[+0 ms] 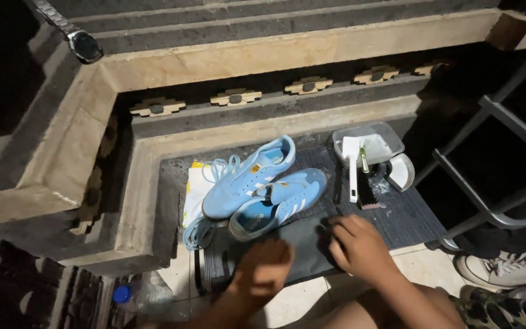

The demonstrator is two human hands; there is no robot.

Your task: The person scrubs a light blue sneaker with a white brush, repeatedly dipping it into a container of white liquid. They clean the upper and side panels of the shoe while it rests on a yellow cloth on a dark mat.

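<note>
On the mat (pixel 406 222), two blue shoes (pixel 263 189), perhaps two brushes (pixel 355 173).

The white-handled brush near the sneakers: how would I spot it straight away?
Start at the dark ribbed floor mat below the stone ledge, where two light blue sneakers lie. To their right sits a clear plastic tub. The white-handled brush leans out of its near edge, long and straight, unlike the curved white lid beside it.

Wristwatch (pixel 84 44) on the stone ledge, plastic bottle (pixel 143 297) below, white sneaker (pixel 506 268) at right
</note>
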